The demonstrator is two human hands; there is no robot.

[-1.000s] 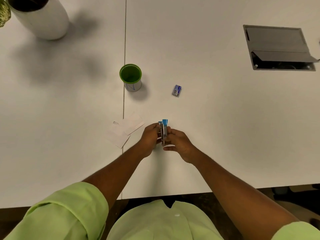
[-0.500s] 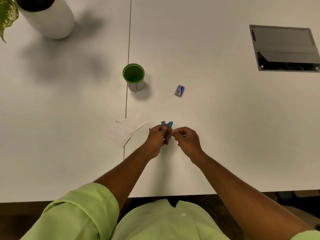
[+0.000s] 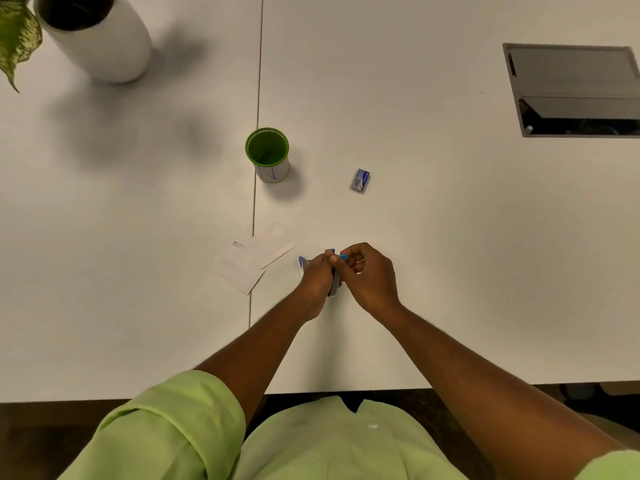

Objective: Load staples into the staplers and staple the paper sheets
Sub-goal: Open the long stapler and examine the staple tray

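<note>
Paper sheets (image 3: 254,262) lay overlapped on the white table (image 3: 433,254), just left of the hands and across the table's seam. Beyond them stood a green cup (image 3: 267,154), with a white plant pot (image 3: 98,39) far off at the back left corner. The left hand (image 3: 317,282) was curled round a small stapler (image 3: 334,284) (blue at its tip, grey metal along its body), holding it just above the tabletop near the front edge. The right hand (image 3: 369,275) met it from the other side, fingers bent and pinching at the stapler's blue top end. Behind the hands sat a little staple box (image 3: 360,180), and a dark hatch (image 3: 575,90) was set into the table at far right.
</note>
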